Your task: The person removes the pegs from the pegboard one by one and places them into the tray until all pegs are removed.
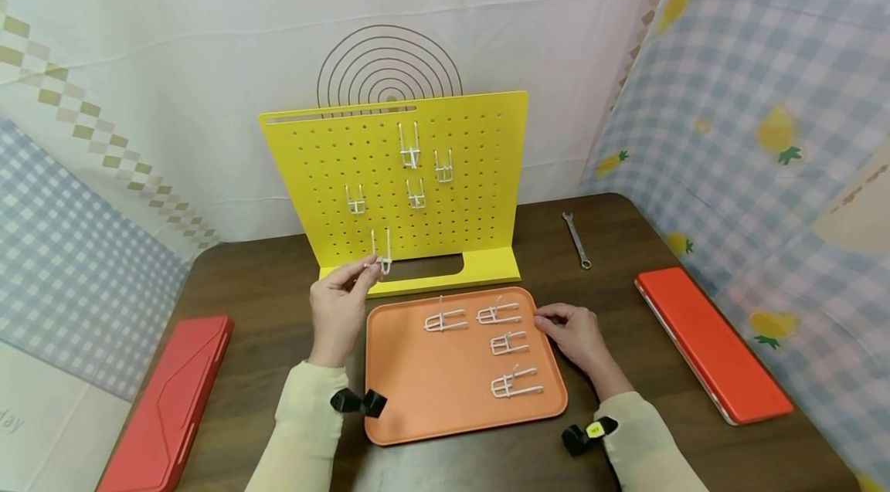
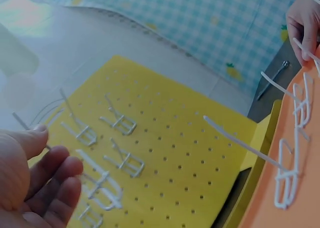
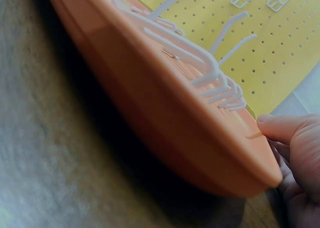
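Observation:
My left hand (image 1: 338,314) pinches a white wire pegboard hook (image 1: 385,266) between thumb and fingertips, its two prongs pointing up in the head view. The hook overlaps the lower part of the yellow pegboard (image 1: 327,225). Several similar hooks hang higher on that board, among them a pegboard hook (image 1: 410,156) near the top. My right hand (image 1: 579,334) grips the right rim of an orange tray (image 1: 417,391), thumb on top and fingers under the edge in the right wrist view. Several more white hooks lie on the tray's right side, one being a nearer hook (image 1: 514,384).
A wrench (image 1: 575,241) lies on the brown table (image 1: 264,276) right of the pegboard. Red cases flank the work area, one red case (image 1: 170,399) at left and another red case (image 1: 712,345) at right. Patterned cloth (image 1: 765,90) surrounds the table.

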Motion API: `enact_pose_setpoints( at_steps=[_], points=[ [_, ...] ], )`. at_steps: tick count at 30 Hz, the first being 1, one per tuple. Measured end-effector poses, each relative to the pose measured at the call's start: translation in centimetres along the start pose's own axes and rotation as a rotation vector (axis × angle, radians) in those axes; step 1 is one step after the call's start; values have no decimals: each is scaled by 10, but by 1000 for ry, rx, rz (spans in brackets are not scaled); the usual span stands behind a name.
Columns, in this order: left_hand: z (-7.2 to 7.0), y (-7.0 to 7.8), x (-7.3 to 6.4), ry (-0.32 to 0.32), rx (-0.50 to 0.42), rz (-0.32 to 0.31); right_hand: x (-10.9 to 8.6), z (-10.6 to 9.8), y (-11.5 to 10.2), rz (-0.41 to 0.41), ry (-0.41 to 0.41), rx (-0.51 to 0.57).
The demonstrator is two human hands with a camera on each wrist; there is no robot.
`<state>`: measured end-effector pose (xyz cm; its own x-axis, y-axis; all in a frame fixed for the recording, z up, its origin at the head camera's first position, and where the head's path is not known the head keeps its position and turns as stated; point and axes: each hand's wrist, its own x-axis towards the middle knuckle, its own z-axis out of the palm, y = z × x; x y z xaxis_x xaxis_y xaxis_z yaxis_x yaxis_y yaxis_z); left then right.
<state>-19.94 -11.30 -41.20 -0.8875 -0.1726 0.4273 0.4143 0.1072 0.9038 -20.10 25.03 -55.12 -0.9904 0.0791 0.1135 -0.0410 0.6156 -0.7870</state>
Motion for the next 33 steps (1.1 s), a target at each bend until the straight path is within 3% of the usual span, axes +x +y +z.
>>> enact_pose_setpoints(
  at_steps=[2,9,13,19,25,33],
  points=[
    [-5,-4,-10,11,31,25,0,0,0,-6,0,-4],
    [-23,-45,-40,-9,227,156,0,0,1,-2,-3,4],
    [-32,-55,-51,-24,316,165,0,0,2,-3,7,10],
    [-40,-62,-60,-56,370,174,1,0,-1,-16,-2,-1],
    [-30,-59,-67,-151,411,234,2,-1,-1,-22,-7,-12],
    [5,-57,-73,-299,451,299,1,-1,0,-26,0,-18]
  ],
)
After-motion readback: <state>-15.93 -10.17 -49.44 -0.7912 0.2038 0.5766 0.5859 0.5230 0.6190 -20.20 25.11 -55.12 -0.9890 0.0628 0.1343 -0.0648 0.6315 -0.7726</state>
